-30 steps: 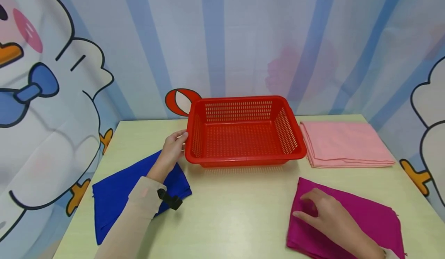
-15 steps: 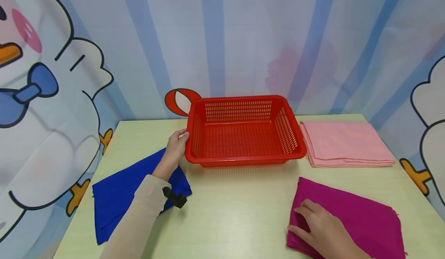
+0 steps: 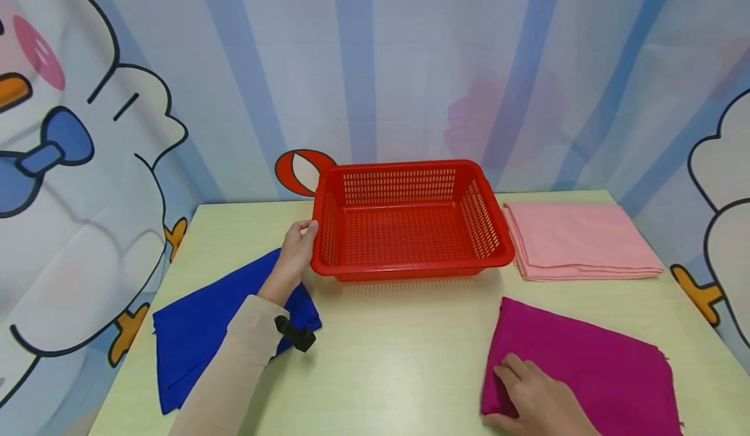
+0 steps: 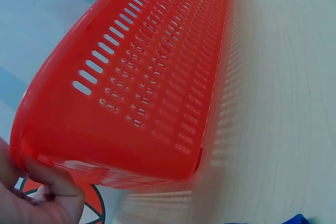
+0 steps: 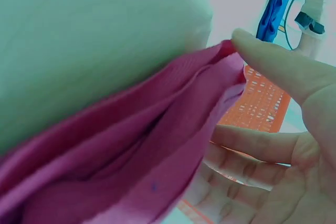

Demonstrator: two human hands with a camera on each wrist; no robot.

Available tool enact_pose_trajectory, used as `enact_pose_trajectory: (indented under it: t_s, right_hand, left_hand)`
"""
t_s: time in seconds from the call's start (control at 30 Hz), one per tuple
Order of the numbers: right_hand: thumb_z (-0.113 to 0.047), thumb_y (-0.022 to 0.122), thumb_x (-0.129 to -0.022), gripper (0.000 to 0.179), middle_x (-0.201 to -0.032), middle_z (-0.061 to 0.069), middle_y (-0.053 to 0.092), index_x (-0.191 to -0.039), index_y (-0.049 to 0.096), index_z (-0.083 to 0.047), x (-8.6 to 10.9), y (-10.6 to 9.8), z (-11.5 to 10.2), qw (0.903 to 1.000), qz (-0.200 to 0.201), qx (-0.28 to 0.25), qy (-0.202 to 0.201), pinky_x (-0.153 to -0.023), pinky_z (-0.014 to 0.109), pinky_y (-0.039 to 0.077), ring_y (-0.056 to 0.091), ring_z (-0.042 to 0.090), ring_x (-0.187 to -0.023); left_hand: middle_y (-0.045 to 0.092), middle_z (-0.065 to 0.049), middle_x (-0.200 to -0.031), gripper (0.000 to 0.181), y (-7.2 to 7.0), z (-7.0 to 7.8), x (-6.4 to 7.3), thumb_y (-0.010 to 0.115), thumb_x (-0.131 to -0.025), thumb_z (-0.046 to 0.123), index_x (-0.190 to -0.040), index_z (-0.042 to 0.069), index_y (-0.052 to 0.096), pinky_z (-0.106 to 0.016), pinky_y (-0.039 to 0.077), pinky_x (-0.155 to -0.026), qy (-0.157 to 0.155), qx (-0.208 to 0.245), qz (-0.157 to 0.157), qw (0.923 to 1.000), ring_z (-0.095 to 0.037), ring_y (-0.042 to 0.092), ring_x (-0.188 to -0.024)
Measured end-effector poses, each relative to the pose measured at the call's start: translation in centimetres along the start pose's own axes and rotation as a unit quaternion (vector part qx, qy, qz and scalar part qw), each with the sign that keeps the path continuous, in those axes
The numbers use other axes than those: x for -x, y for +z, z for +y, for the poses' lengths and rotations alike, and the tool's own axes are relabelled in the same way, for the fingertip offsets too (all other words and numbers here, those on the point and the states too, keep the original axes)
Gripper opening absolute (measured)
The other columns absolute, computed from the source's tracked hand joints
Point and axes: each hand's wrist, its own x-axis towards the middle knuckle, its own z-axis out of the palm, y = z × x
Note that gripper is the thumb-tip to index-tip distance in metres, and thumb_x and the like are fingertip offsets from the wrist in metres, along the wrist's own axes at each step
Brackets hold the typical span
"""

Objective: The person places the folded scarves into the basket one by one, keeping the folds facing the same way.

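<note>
A red plastic basket (image 3: 410, 271) with slotted walls stands at the back of the table, its inside bare. My left hand (image 3: 295, 254) grips its left rim; in the left wrist view, fingers (image 4: 58, 187) curl at the basket's corner. A folded magenta cloth (image 3: 603, 364) lies at the front right. Over its left part is my right hand (image 3: 536, 400), fingers on top of the cloth and thumb down at its near left corner. In the right wrist view, the thumb tip touches the corner of the layered cloth edge (image 5: 157, 129), with a wide gap between thumb and fingers.
A folded blue cloth (image 3: 205, 332) lies at the left, partly under the left forearm. To the basket's right is a folded pink cloth (image 3: 580, 241). A printed curtain (image 3: 410, 65) rises behind the table (image 3: 404, 351).
My right hand has come nearer and lowered onto the magenta cloth, its thumb now at the near left corner. The left hand has shifted slightly on the basket's rim; the basket stays put.
</note>
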Motion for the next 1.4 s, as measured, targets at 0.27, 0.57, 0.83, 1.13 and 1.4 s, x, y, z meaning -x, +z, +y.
enact_pose_trajectory:
  t_s: [0.27,0.57,0.83,1.13,1.4]
  right_hand:
    - [-0.026,0.089,-0.072,0.048,-0.096,0.002,0.054,-0.105,0.067,0.002,-0.1,0.9,-0.5,0.9995,-0.001,0.030,-0.008,-0.055,0.032,0.053,0.049,0.018,-0.077]
    - [-0.009,0.084,-0.077,0.027,-0.091,0.004,0.050,-0.095,0.066,0.001,0.2,1.7,-0.9,0.9937,0.045,0.099,-0.025,-0.045,0.032,0.049,0.045,0.019,-0.069]
    - [-0.003,0.082,-0.078,0.020,-0.082,0.001,0.048,-0.081,0.062,-0.003,0.3,1.8,-0.9,0.9891,0.073,0.120,-0.046,-0.042,0.029,0.044,0.041,0.016,-0.061]
    - [-0.003,0.082,-0.077,0.021,-0.075,0.000,0.046,-0.077,0.061,-0.004,0.1,1.7,-0.8,0.9916,0.060,0.106,-0.045,-0.043,0.028,0.044,0.039,0.014,-0.058]
    - [-0.009,0.084,-0.076,0.022,-0.077,0.001,0.050,-0.078,0.063,-0.004,0.0,1.6,-0.4,0.9881,0.069,0.099,-0.095,-0.043,0.024,0.041,0.039,0.010,-0.057]
  left_hand:
    - [0.053,-0.025,-0.131,0.050,0.1,-0.1,0.0,0.037,-0.110,0.032,-0.146,-0.001,0.033,-0.038,0.052,-0.094,-0.002,0.011,0.002,0.9999,-0.036,0.059,-0.115]
    - [0.055,-0.024,-0.127,0.050,0.2,-0.1,0.2,0.036,-0.110,0.032,-0.147,-0.001,0.032,-0.033,0.055,-0.088,0.006,0.000,0.004,1.0000,-0.035,0.061,-0.110]
    - [0.056,-0.026,-0.126,0.049,0.4,0.0,0.3,0.036,-0.110,0.030,-0.145,-0.003,0.032,-0.031,0.055,-0.084,0.019,-0.002,-0.001,0.9998,-0.037,0.062,-0.110]
    - [0.055,-0.026,-0.127,0.048,0.4,0.0,0.2,0.036,-0.110,0.030,-0.145,-0.002,0.032,-0.037,0.054,-0.091,0.013,-0.004,-0.002,0.9999,-0.037,0.061,-0.112]
    - [0.055,-0.026,-0.129,0.049,0.3,-0.1,0.2,0.036,-0.110,0.032,-0.146,-0.001,0.031,-0.040,0.054,-0.093,0.013,-0.003,-0.002,0.9999,-0.037,0.061,-0.114]
